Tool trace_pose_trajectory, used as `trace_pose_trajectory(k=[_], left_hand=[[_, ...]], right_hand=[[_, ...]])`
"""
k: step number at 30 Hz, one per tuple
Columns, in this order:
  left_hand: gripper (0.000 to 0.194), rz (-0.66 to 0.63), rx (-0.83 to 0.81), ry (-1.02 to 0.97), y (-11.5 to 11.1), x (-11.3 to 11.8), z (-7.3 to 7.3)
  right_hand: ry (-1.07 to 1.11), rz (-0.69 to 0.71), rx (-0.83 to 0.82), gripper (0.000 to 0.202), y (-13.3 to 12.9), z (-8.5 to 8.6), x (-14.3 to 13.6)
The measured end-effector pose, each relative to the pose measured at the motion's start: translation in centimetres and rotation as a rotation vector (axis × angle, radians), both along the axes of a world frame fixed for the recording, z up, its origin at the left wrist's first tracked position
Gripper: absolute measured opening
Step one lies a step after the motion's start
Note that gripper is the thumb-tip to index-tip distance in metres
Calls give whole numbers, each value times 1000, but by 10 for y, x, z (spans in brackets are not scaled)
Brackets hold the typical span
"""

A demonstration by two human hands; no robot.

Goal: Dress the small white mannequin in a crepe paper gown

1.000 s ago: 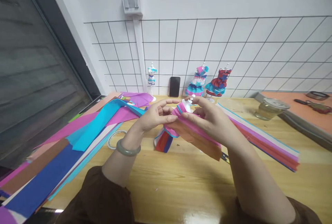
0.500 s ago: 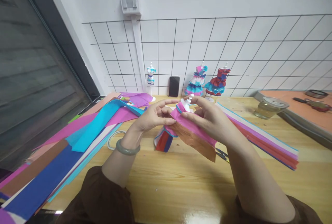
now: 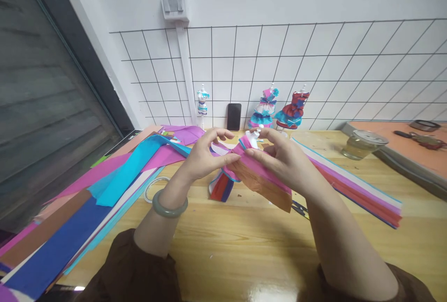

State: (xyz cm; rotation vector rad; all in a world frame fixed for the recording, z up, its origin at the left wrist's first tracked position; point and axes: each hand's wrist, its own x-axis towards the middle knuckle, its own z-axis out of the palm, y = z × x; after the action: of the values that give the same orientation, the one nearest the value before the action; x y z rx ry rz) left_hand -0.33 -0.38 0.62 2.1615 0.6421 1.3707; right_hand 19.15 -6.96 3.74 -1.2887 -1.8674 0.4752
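Note:
A small white dress form [image 3: 253, 140] leans in front of me, tilted, with pink and blue crepe paper round its chest. Across its front lies a pink and brown crepe paper strip [image 3: 263, 185], hanging down to the right. My right hand [image 3: 284, 157] grips the form and strip, thumb on the pink paper, fingers behind. My left hand [image 3: 209, 155] has its thumb tip at the strip's left end; its fingers are stretched and apart from the thumb. Below hangs a striped red, blue and white skirt part [image 3: 221, 186].
Coloured crepe paper strips [image 3: 80, 218] cover the left side, beside a tape roll [image 3: 148, 192]. More strips [image 3: 356, 188] and scissors [image 3: 300, 209] lie right. Dressed forms [image 3: 263, 108] and a phone [image 3: 234, 116] stand at the wall. A lidded cup [image 3: 365, 144] is at right.
My left fingers have uncurled and lifted away from the strip, showing a pale paper piece behind. The right hand keeps its grip; the form has shifted slightly.

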Motion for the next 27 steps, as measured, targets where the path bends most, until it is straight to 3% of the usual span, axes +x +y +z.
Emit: trace_pose_trajectory(k=[2, 4, 7, 22, 27], left_hand=[[29, 74, 196, 28, -6, 5, 3], [30, 123, 356, 77, -12, 11, 4], [36, 175, 451, 115, -17, 21, 2], [37, 278, 374, 135, -23, 36, -11], [35, 298, 380, 125, -23, 38, -15]], right_hand=[[21, -22, 11, 33, 0, -1, 0], [32, -42, 30, 34, 0, -2, -1], [22, -56, 54, 33, 0, -2, -1], [-186, -234, 203, 37, 2, -7, -9], [-200, -220, 245, 36, 3, -10, -10]])
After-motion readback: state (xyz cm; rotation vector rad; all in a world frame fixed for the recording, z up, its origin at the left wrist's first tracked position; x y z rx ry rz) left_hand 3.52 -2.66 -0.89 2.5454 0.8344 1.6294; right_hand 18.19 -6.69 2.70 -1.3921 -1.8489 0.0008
